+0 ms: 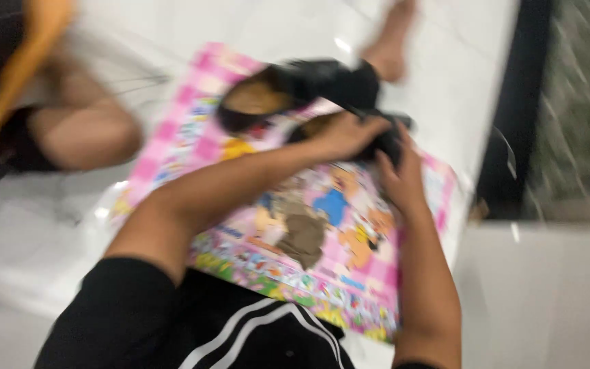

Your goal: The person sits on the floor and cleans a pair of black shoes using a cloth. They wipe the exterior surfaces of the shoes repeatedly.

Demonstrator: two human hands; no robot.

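Note:
The view is motion-blurred. A pink sheet (pixel 192 130) printed with colourful cartoon figures lies on the white floor in front of me. Two black shoes rest on its far part. The farther shoe (pixel 308 80) shows a tan insole and nobody touches it. The nearer shoe (pixel 385 142) is mostly hidden by my hands. My left hand (pixel 346 133) lies over its top, and my right hand (pixel 401 176) grips it from the near right side.
A bare knee and thigh (pixel 87 133) of someone seated show at the left, with an orange shape (pixel 15 68) above. A bare foot (pixel 392 42) rests on the white tiles beyond the shoes. A dark wall edge (pixel 513 102) rises at the right. My black striped shorts (pixel 240 328) fill the bottom.

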